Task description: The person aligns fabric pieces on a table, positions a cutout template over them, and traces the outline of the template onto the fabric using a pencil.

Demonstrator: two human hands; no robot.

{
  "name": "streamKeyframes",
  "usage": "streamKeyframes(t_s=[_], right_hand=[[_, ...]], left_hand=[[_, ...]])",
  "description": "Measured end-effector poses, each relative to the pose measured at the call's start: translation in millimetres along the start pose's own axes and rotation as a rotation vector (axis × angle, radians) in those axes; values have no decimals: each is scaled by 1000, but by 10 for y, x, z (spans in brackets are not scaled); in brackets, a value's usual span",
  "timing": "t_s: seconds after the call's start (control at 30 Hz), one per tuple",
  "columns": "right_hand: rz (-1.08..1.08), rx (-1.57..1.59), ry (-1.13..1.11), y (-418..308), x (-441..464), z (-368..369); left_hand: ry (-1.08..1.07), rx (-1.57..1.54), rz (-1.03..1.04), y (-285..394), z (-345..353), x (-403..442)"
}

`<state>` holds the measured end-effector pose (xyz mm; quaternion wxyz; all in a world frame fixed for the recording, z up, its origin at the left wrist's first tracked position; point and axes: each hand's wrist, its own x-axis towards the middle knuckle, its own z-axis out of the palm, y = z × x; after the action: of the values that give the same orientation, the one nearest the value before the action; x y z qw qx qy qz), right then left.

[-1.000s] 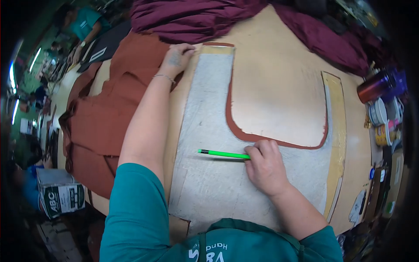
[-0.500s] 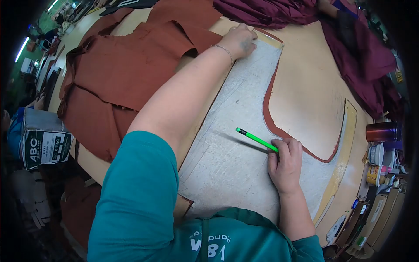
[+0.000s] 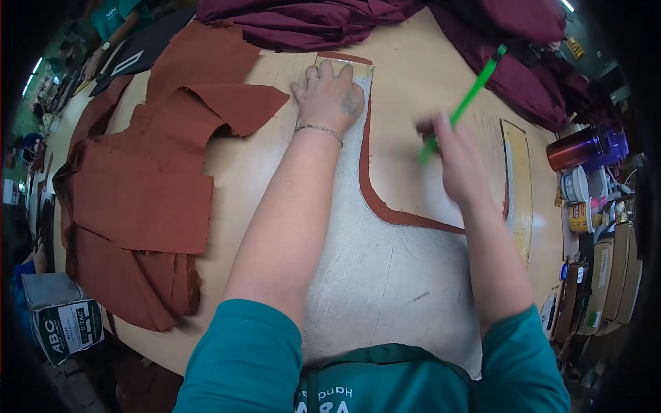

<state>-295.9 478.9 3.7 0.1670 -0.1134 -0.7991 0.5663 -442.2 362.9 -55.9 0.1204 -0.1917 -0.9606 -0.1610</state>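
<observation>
My left hand (image 3: 329, 100) lies flat with its fingers spread on the upper left arm of a grey U-shaped template (image 3: 385, 275). Rust-red cloth (image 3: 413, 218) shows as a narrow strip along the template's inner edge and at its top left end. Raised over the bare wood inside the U, my right hand (image 3: 451, 155) grips a green pencil (image 3: 475, 89), slanting up to the right. That hand is blurred by motion.
Folded rust-red cloth (image 3: 141, 199) covers the left of the wooden table (image 3: 237, 179). Maroon cloth (image 3: 310, 24) lies along the back. At the right stand a tumbler (image 3: 575, 148) and tubs (image 3: 573, 186); a labelled can (image 3: 67, 330) is at lower left. Another person (image 3: 113, 20) is at top left.
My left hand has gone from the template's outer edge to flat on its upper arm. My right hand has lifted off the template with the pencil and moved up, tilting it steeply.
</observation>
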Motion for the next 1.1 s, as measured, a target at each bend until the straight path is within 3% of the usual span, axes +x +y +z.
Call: streamKeyframes(t_s=[0.1,0.37,0.47,0.7,0.8,0.83,1.0,1.1], right_hand=[[45,236,-78,154,893,246],[-104,171,-92,521,1879,1063],[-178,93,-109,624,2024,1123],[-318,-405,-58,436,1883,1039],[-195,-144,-132,616,1934,721],[-148,-183,-204,600,1931,612],[-467,-274,14,506,1932,1065],[-422,-255,-61,457,1937,1087]], left_hand=[[7,33,-48,-4,-10,14],[-18,-73,-85,-49,-49,13],[-16,-76,-97,-30,-30,22],[8,-75,-84,-19,-22,19],[-42,-93,-91,12,-76,23],[-67,-103,-99,25,-84,26],[1,-113,-91,73,-7,46],[4,-153,-81,49,-10,37]])
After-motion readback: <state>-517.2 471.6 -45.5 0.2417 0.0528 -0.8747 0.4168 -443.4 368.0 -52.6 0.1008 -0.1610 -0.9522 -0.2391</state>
